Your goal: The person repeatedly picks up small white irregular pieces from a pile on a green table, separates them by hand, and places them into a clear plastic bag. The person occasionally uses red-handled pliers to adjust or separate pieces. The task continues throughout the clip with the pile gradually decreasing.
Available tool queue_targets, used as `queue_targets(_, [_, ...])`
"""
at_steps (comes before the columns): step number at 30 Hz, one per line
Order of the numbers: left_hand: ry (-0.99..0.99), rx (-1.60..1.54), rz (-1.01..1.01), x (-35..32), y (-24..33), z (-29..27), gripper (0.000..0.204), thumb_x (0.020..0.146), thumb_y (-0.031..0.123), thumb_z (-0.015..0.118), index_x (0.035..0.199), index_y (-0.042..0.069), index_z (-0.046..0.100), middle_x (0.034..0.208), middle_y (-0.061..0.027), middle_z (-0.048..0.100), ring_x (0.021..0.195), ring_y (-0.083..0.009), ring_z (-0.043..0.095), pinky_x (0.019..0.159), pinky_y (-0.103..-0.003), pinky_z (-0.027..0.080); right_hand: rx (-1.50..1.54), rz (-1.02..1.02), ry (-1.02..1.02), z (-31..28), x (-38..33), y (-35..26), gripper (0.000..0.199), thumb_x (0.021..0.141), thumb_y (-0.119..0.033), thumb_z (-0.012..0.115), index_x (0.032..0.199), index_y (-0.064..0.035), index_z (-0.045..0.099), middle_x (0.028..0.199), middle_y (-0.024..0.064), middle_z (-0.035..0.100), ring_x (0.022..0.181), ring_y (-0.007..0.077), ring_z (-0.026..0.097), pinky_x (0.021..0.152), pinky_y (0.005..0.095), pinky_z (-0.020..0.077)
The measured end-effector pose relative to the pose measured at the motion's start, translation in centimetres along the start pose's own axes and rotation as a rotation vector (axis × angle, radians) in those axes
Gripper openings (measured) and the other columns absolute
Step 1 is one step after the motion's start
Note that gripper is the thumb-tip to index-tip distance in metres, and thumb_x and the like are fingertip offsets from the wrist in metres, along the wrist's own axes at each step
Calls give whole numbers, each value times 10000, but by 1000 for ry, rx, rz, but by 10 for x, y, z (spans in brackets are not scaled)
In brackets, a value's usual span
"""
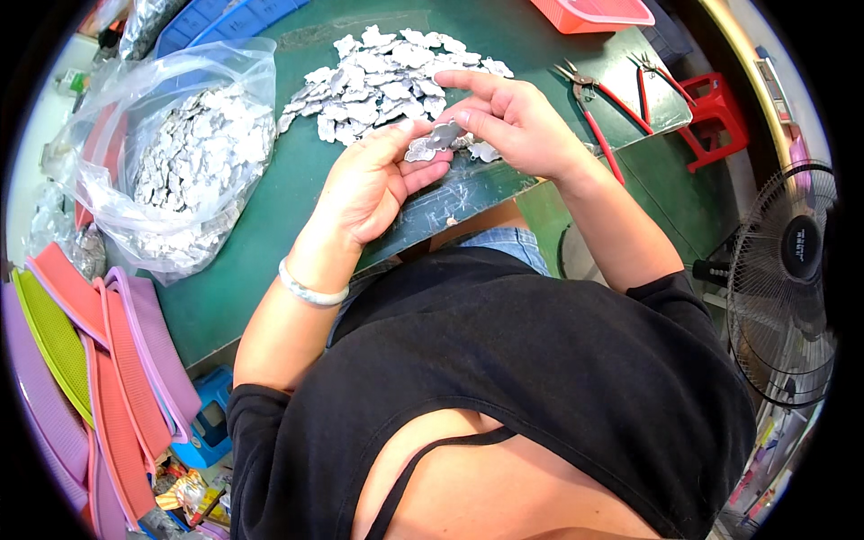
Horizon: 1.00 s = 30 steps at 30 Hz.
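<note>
My left hand [367,184] is closed on a small flat silver metal piece [418,152] with a wavy outline, held between thumb and fingers near the table's front edge. A darker grey metal piece [444,136] overlaps it, and the thumb of my right hand [526,126] rests against this one. My right index finger stretches out over the pile; its other fingers are partly hidden. Just beyond both hands spreads a pile of similar metal pieces [378,81]. Another metal piece [484,152] lies below my right hand.
At left stands a clear plastic bag [256,67] full of metal pieces. Red-handled pliers [589,99] and smaller cutters [643,85] lie right on the green table [310,184]. Stacked plastic baskets [117,387] are lower left; a red stool [715,117] and fan [796,252] stand right.
</note>
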<state>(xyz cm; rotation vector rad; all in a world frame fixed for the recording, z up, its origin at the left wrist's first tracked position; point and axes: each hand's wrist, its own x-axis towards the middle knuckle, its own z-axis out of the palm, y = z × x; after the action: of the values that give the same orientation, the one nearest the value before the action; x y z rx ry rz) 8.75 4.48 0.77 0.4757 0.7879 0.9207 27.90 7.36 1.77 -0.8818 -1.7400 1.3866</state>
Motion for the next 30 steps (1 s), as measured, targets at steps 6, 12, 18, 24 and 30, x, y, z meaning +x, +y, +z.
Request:
queue_targets(6, [12,42,-3,0,-1,-10,205,817,59,588,1005,-6,540,910,-94,584,774,-196,593,708,-276,513,-100,-40,-8,-8,-2,6,399,871,-5,439,1267,11,398,945,70,624,875,92,558,802,225,426])
queue_targets(12, [-35,-191,54,-9,11,-24,189,817,33,468,964,-59,544,858,-143,579,799,-250,590,727,-307,530,-662,-219,6,-7,-3,11,477,733,-30,577,1199,-53,478,892,92,621,842,234,558,760,321,441])
queue_targets(18, [-29,-233,-7,-11,14,-31,105,816,107,536,813,3,552,796,-100,565,657,-185,530,514,-238,445,-938,-390,-93,10,6,12,441,711,-58,617,1139,-62,511,793,82,570,822,263,527,740,363,421])
queue_targets(24, [97,-19,50,-23,13,-26,97,818,68,553,900,25,524,768,-56,521,564,-83,441,406,-149,319,-1015,-549,-137,11,15,18,387,739,-56,583,1120,-53,511,684,82,516,678,268,517,614,373,432])
queue_targets(30, [123,-81,80,-34,16,-24,215,776,-43,498,987,-21,537,898,-106,570,772,-171,565,656,-221,491,-516,-71,-133,7,105,-19,341,737,-23,507,1072,25,549,636,83,598,535,121,563,521,253,453])
